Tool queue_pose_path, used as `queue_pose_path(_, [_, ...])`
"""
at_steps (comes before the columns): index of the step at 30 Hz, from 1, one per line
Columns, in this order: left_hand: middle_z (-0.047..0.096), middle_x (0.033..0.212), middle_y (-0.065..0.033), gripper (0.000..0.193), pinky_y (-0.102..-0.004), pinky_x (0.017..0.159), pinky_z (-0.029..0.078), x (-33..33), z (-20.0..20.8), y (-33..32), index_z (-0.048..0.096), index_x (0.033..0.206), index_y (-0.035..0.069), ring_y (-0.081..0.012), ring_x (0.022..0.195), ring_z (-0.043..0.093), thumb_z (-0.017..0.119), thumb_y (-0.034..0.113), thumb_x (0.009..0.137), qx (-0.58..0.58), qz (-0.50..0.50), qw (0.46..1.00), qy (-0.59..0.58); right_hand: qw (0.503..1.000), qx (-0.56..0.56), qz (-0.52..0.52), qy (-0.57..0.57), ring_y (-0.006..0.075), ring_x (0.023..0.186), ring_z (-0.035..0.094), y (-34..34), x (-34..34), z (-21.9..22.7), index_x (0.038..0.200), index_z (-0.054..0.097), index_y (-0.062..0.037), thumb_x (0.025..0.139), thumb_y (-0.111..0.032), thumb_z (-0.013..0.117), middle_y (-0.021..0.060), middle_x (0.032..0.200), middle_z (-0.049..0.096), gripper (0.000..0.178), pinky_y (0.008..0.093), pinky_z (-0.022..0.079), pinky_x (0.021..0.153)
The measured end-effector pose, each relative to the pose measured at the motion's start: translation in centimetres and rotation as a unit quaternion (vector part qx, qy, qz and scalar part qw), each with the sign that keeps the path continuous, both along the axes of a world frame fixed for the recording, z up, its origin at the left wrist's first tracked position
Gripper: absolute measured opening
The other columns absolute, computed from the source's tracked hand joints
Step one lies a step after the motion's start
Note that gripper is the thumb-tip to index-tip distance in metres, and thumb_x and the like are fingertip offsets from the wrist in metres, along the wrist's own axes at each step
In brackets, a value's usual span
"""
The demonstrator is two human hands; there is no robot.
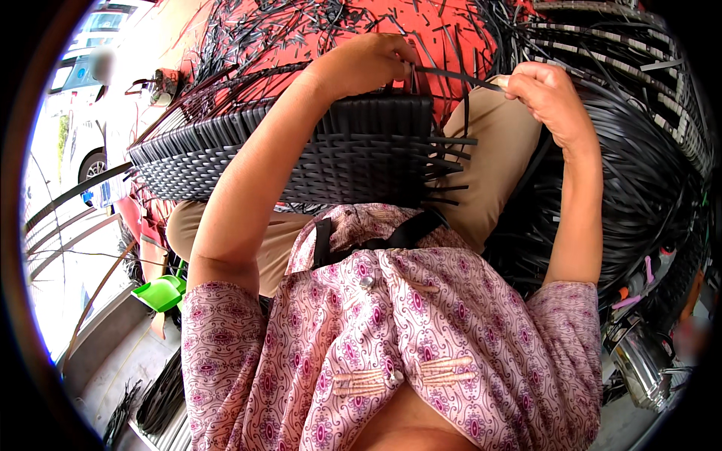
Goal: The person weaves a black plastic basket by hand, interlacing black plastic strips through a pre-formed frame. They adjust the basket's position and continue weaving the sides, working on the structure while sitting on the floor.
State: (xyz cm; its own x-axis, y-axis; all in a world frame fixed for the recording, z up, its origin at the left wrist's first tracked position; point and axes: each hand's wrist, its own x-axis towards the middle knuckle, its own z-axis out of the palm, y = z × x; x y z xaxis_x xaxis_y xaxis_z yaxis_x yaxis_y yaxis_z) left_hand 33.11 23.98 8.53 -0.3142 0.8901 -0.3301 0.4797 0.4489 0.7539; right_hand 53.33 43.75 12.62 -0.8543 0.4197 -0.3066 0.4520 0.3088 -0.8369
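A black woven wicker panel (301,161) lies across my lap, its right edge bristling with loose strip ends. At the far right corner of the panel, my left hand (365,64) is closed with its fingertips on a flat black strip (455,74). The strip runs to the right, nearly level, and ends in the pinch of my right hand (545,94), which is raised over my right knee. A pale bit shows at the right fingertips; I cannot make out what it is.
Black strip scraps litter the red floor covering (451,37) ahead. A large bundle of black strips (624,165) lies at my right, below a curved woven frame (617,37). At my left are a green dustpan (159,293) and bent rods; a metal container (639,368) stands lower right.
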Motion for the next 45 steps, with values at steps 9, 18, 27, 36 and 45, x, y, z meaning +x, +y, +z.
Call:
queue_pose_path(9, [0.064,0.093,-0.0053,0.032,-0.0288,0.07,0.048,-0.3,0.0,0.1,0.065,0.117,0.002,-0.0132,0.075,0.059,0.061,0.018,0.089,-0.02,-0.03,0.997,-0.065,0.994,0.011,0.086,-0.068,0.0057,0.05,0.034,0.7,-1.9,0.2,0.063,0.06,-0.0032,0.078,-0.025,0.063,-0.0039,0.054,0.043,0.027,0.0264,0.027,0.046])
queue_pose_path(18, [0.063,0.084,-0.002,0.032,-0.0236,0.062,0.043,-0.9,-0.5,-0.3,0.069,0.113,0.004,-0.0091,0.071,0.055,0.065,0.013,0.082,-0.005,-0.011,0.984,-0.179,0.991,-0.094,0.049,-0.087,0.001,0.049,0.035,0.3,-1.6,-2.2,0.067,0.06,-0.0059,0.083,-0.024,0.064,-0.0062,0.057,0.046,0.024,0.0196,0.026,0.042])
queue_pose_path(27, [0.063,0.081,-0.0003,0.032,-0.0232,0.05,0.038,-0.6,-1.1,-0.1,0.069,0.113,0.005,-0.0062,0.064,0.053,0.067,0.017,0.083,-0.052,0.022,0.988,-0.146,0.991,-0.099,0.04,-0.076,0.0024,0.048,0.036,0.1,-1.4,-3.3,0.065,0.06,-0.0057,0.08,-0.024,0.066,-0.0054,0.058,0.049,0.025,0.0211,0.028,0.043])
queue_pose_path(36, [0.064,0.075,-0.0002,0.036,-0.0231,0.051,0.038,-1.3,-1.3,-0.3,0.068,0.11,0.001,-0.0063,0.062,0.051,0.072,0.014,0.077,0.015,0.093,0.968,-0.231,0.994,-0.059,0.062,-0.072,0.0028,0.048,0.037,-0.4,-1.2,-5.9,0.067,0.064,-0.0069,0.082,-0.029,0.07,-0.0061,0.055,0.046,0.028,0.0223,0.029,0.044])
queue_pose_path(45, [0.068,0.078,-0.0022,0.033,-0.0212,0.062,0.043,-0.4,2.1,-2.2,0.067,0.108,0.0,-0.0054,0.071,0.06,0.07,0.011,0.078,0.175,0.166,0.949,-0.203,0.987,-0.018,0.08,0.141,0.0113,0.096,0.063,-4.3,-4.7,-4.3,0.112,0.067,0.0005,0.094,-0.024,0.063,0.0049,0.102,0.069,0.031,0.0252,0.048,0.088])
